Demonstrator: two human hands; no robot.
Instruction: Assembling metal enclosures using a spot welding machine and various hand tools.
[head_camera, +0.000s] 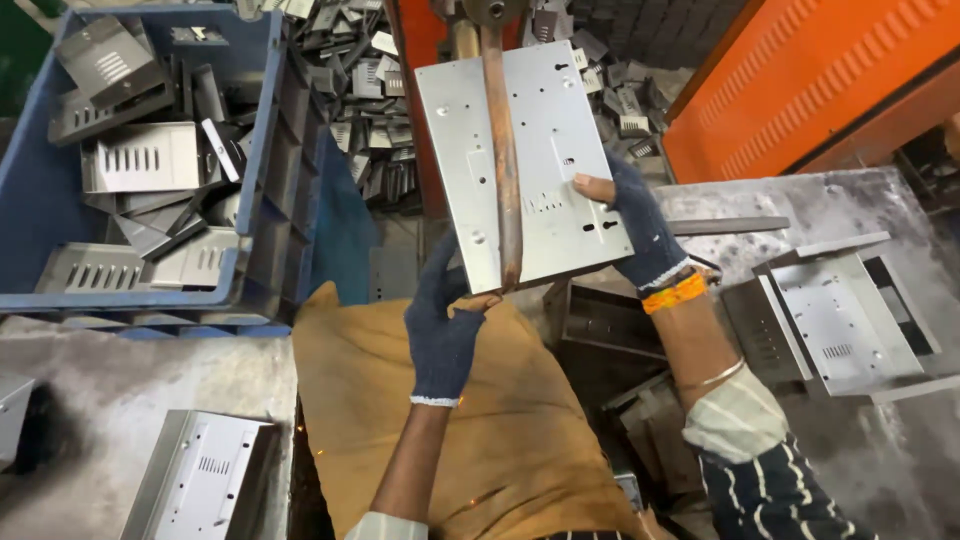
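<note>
Left hand (443, 335): dark blue knitted glove with a white hem at the wrist; the tips are cut away, so the fingers (480, 301) show bare at their ends.
Right hand (640, 225): matching dark blue knitted glove, white-edged cuff, open tips.
Right wrist: orange thread band (675, 294) wound just below the glove cuff; a thin silver bangle (712, 377) further up the forearm.
Right sleeve (770, 480): dark navy cloth with white stripes, its pale striped cuff rolled back.
Left sleeve (385, 526): pale cuff, rolled up, only its edge in view.
Lap: brown-tan cloth (520, 430), coarse and creased.
</note>
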